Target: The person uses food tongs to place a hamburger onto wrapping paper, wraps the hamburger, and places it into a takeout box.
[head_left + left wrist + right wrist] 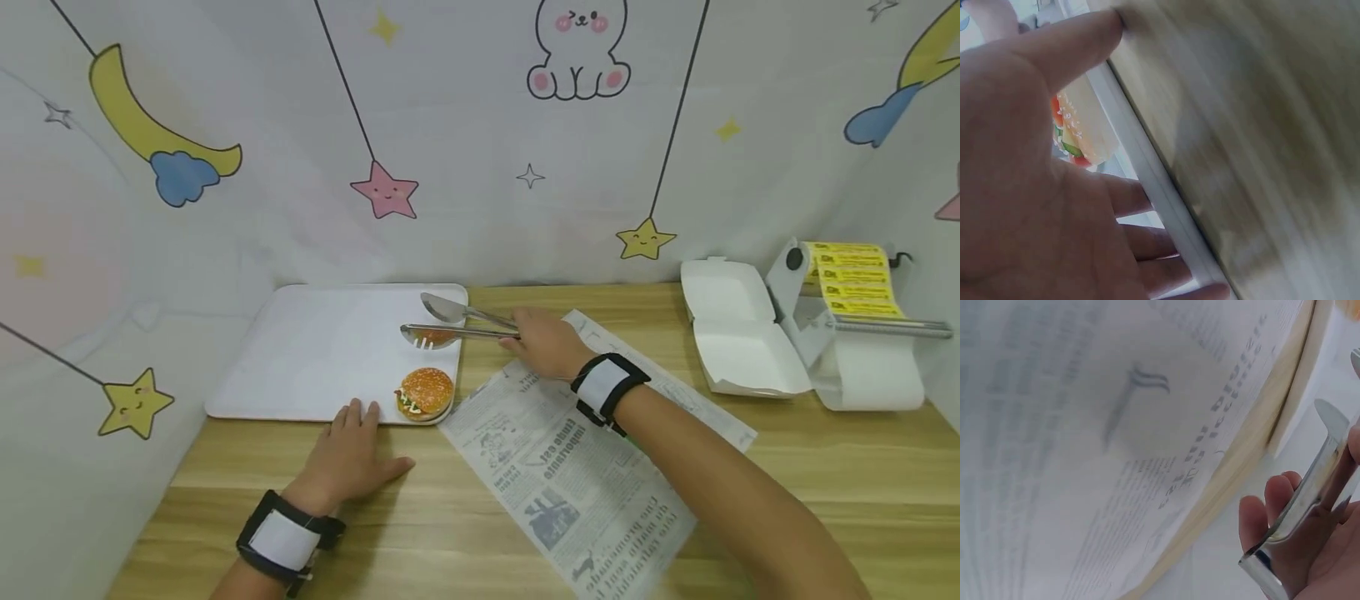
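A white tray (322, 350) lies at the back left of the table. My left hand (348, 458) rests at its front edge, fingers straight over the rim and thumb out to the side. A sesame-bun hamburger (424, 392), with green and red filling, sits in the tray's front right corner. My right hand (553, 343) grips metal tongs (480, 332), whose spread ends reach over the tray's right side. Beneath the slotted end is an orange-brown piece of food (437, 336), partly hidden. In the right wrist view, fingers curl round the tongs (1310, 531).
A newspaper-print sheet of paper (570, 467) lies under my right forearm, beside the tray. At the back right stands an open white takeaway box (742, 350), next to a dispenser (795, 321) with a roll of yellow labels (855, 279). A printed cloth backdrop (465, 108) closes off the back.
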`<control>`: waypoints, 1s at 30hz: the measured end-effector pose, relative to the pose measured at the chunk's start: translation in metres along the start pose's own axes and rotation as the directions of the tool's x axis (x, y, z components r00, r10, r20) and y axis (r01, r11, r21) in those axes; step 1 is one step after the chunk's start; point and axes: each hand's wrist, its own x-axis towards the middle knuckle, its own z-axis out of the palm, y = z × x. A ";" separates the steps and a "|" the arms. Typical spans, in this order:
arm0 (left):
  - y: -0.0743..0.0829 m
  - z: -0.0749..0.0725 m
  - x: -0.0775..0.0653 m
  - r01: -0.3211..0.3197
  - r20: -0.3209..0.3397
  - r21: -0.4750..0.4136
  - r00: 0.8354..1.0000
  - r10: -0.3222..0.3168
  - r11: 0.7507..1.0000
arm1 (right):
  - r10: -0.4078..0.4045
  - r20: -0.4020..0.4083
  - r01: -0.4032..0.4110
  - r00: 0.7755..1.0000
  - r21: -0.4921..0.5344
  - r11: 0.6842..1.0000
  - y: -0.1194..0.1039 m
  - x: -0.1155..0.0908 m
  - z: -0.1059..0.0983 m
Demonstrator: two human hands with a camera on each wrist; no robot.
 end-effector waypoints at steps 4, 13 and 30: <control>0.000 -0.001 0.000 -0.010 0.027 -0.026 1.000 0.011 1.000 | -0.044 0.004 0.044 0.999 0.054 0.998 -0.008 -0.024 -0.005; 0.000 0.001 0.001 -0.003 0.044 -0.059 0.999 0.006 0.998 | -0.143 -0.026 0.142 0.989 -0.048 0.989 -0.030 -0.071 -0.008; 0.000 0.004 0.000 -0.005 0.029 -0.051 1.000 0.007 0.999 | -0.135 -0.068 0.123 0.988 -0.163 0.979 -0.032 -0.081 0.000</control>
